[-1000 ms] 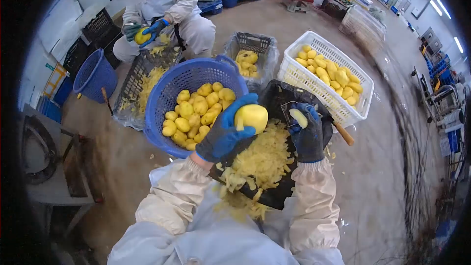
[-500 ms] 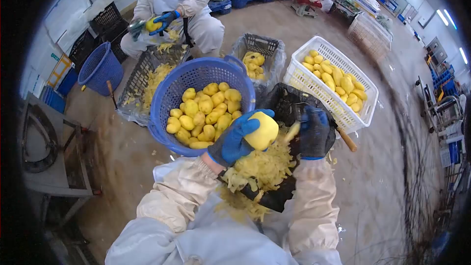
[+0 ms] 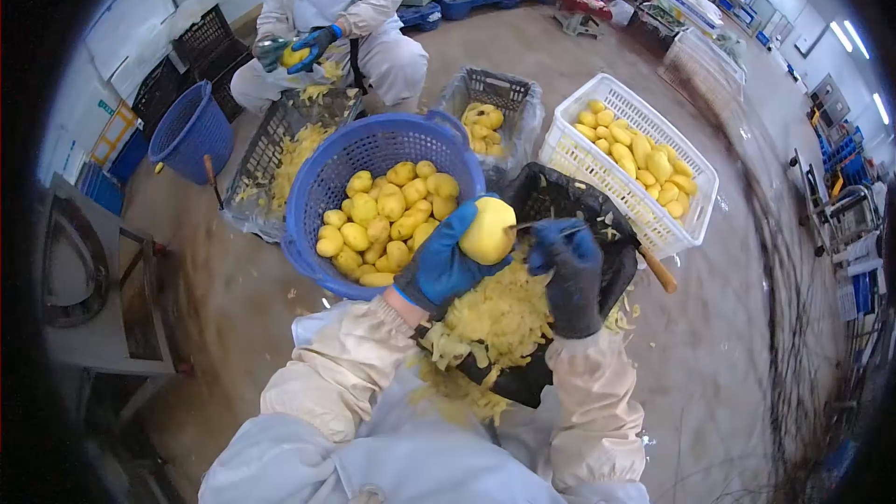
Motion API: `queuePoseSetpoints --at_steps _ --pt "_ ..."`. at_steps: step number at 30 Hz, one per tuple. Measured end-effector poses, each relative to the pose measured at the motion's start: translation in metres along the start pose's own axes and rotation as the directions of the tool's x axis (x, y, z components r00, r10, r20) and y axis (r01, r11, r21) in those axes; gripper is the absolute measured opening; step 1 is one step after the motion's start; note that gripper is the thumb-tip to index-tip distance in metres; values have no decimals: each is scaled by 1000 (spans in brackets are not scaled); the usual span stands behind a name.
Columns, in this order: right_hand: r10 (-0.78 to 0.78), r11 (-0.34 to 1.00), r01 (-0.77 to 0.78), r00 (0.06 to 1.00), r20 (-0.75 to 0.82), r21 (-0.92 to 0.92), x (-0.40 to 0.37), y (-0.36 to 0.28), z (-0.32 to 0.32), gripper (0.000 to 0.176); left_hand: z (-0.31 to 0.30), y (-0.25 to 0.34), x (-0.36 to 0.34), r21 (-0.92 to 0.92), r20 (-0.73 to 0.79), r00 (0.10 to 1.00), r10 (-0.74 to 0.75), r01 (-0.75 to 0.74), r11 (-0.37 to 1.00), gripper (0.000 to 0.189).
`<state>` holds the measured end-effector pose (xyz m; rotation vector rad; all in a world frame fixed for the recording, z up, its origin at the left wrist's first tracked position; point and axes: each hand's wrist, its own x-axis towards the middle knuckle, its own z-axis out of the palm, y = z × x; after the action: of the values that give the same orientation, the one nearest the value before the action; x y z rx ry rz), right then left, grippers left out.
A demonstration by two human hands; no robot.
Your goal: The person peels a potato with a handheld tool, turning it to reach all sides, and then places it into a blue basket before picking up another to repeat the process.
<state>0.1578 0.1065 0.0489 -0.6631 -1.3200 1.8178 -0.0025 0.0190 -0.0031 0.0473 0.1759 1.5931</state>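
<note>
My left hand (image 3: 442, 261), in a blue glove, holds a yellow peeled potato (image 3: 488, 231) above a heap of peelings (image 3: 499, 317). On its right, my right hand (image 3: 567, 271), gloved in blue and dark grey, is closed round a small thin tool (image 3: 532, 224) whose tip is at the potato's side. The peelings lie in a black-lined crate (image 3: 611, 257) in front of me. Left of my left hand stands a blue-purple basket (image 3: 313, 177) of yellow potatoes (image 3: 387, 215). A white crate (image 3: 686, 238) of peeled potatoes (image 3: 644, 154) stands at the right.
A co-worker (image 3: 327, 0) in white sits across, holding a potato. Lined crates with peelings (image 3: 297, 163) and potatoes (image 3: 483, 126) stand between us. A second blue basket (image 3: 193, 135) is at the left. A wooden handle (image 3: 658, 269) sticks out beside the white crate.
My right hand has moved left and down, bringing the tool to the potato. My left hand has turned the potato and shifted it slightly left. The co-worker's hands have moved a little.
</note>
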Motion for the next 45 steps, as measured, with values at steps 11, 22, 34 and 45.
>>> queuePoseSetpoints --at_steps 11,22,34,45 --pt "-96 990 95 995 -3 -101 -4 14 19 13 9 -6 0 147 -48 998 51 -44 988 40" --pt "-48 997 45 998 -44 -68 15 23 -6 14 7 -8 0 428 77 991 110 -133 894 41" --pt "113 961 -124 992 59 249 12 24 -6 17 -4 -4 7 284 -39 999 -27 37 958 42" --pt "-188 961 156 974 -129 -227 14 38 -4 10 -21 -8 14 -55 -121 992 35 -42 998 32"
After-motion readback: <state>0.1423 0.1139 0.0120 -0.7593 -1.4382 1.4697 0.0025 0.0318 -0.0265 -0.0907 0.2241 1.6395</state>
